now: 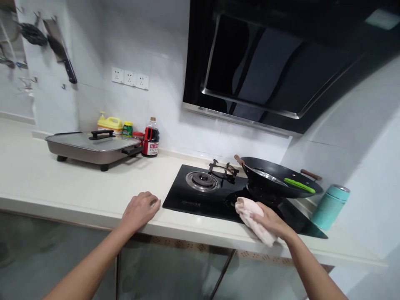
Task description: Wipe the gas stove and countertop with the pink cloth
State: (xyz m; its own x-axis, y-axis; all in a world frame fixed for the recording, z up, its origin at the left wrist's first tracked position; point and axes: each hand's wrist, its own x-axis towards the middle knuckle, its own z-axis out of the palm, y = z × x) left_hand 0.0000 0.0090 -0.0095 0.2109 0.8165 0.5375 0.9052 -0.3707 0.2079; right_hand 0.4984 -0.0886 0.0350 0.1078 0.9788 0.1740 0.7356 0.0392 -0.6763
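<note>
My right hand [271,221] grips a pale pink folded cloth [251,216] at the front edge of the black glass gas stove [193,204]. Part of the cloth hangs over the counter's front edge. Resting on the white counter [93,183] just left of the stove, my left hand [142,210] holds nothing; its fingers are loosely bent, with the thumb apart. The left burner [202,181] is bare, and its black pan support [224,168] sits behind it. On the right burner stands a black wok [268,177] with wooden handles, a green-handled utensil [300,185] lying across it.
A turquoise bottle [331,208] leans in view right of the wok. At the left stands a lidded electric pan [93,150], with a soy sauce bottle [151,139] and yellow containers [110,124] behind. The range hood [259,71] overhangs the stove. A cleaver [61,52] hangs on the wall.
</note>
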